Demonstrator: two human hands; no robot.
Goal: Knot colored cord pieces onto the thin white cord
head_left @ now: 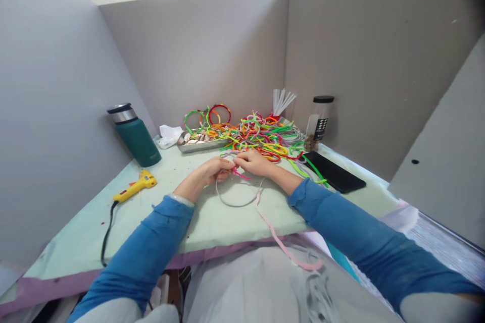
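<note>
My left hand [216, 169] and my right hand [254, 162] meet above the middle of the table, fingertips close together. Between them they pinch a bright pink strip [241, 175] at the top of a thin grey hoop [237, 206]. The hoop hangs below my hands, partly hidden by my fingers. Fingers of both hands are closed. A pale pink cord [275, 234] runs from near the hoop's right side over the table edge onto my lap.
Behind my hands lie a metal tray [202, 146] and a heap of coloured cords [261, 133]. To the left are a green bottle [138, 141] and a yellow glue gun [132, 189]. To the right are a black phone [335, 171] and a clear container [319, 123].
</note>
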